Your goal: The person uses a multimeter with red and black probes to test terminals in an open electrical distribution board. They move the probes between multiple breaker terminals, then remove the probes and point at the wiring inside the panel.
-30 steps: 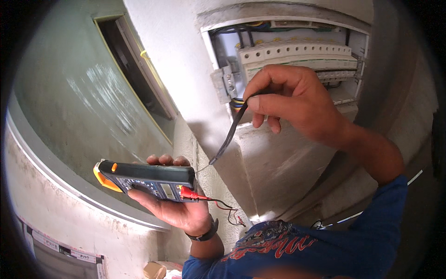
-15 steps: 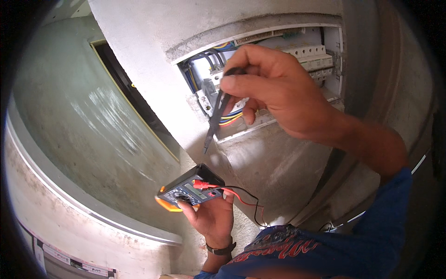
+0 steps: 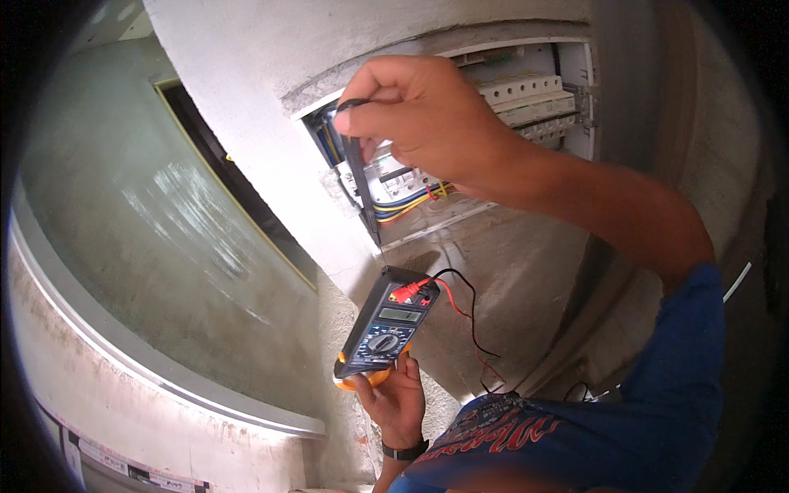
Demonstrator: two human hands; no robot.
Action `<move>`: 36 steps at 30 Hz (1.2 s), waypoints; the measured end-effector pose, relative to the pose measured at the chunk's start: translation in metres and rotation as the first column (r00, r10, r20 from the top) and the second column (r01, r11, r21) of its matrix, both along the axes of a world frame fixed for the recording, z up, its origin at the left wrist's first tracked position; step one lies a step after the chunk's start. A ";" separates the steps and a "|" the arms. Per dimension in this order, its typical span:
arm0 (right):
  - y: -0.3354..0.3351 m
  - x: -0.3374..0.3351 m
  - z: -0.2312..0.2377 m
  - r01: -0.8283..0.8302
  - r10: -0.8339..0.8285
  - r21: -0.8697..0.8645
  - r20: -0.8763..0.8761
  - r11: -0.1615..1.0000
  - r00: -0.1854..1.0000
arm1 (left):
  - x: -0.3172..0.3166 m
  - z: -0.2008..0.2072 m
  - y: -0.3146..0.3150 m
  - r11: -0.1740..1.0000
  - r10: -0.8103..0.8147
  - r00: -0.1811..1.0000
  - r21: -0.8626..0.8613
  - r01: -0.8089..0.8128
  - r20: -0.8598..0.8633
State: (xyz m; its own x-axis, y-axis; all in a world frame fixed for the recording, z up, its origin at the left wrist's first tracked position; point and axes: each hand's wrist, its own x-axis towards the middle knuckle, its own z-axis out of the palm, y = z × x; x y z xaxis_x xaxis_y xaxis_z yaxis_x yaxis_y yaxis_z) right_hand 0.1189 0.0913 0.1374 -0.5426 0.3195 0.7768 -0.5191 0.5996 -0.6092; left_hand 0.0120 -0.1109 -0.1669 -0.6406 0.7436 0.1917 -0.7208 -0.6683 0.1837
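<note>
My left hand, with a dark band on the wrist, grips the lower end of a dark digital multimeter that has a yellow-orange edge or stand. Its dial and small display face up toward me. A red plug sits in the meter's top end, and red and black leads loop away to the right. Pinched in my right hand is a black test probe, pointing down. Its thin metal tip ends close to the meter's top edge; whether they touch, I cannot tell.
Behind my right hand is a recessed electrical panel with a row of white circuit breakers and blue, yellow and red wires. A narrow dark opening with a yellowish edge lies left. A pale curved ledge runs along the lower left.
The multimeter has come up and right and turned more upright, showing its dial and display. My right hand has shifted left and slightly up, with the probe steeper.
</note>
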 end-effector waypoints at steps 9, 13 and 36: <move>0.006 -0.019 0.002 0.084 -0.086 -0.024 -0.140 0.996 0.986 | -0.022 -0.053 -0.006 0.992 -0.069 0.953 -0.120 0.035 -0.296; -0.004 -0.023 0.004 0.170 -0.137 0.140 -0.222 0.975 0.966 | -0.047 -0.062 -0.007 0.990 -0.137 0.889 -0.031 0.137 -0.438; -0.043 -0.060 -0.004 0.288 -0.210 0.134 -0.416 0.948 0.885 | -0.034 0.012 -0.015 0.912 -0.303 0.614 -0.410 -0.037 -0.729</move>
State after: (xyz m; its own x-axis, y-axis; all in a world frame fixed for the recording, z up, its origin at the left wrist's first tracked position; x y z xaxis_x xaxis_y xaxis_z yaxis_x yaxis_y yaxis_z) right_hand 0.0585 0.0485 0.1331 -0.1032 0.2320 0.9672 -0.5100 0.8225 -0.2517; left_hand -0.0216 -0.1262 -0.1548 -0.2698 0.9251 0.2674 -0.2736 -0.3399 0.8998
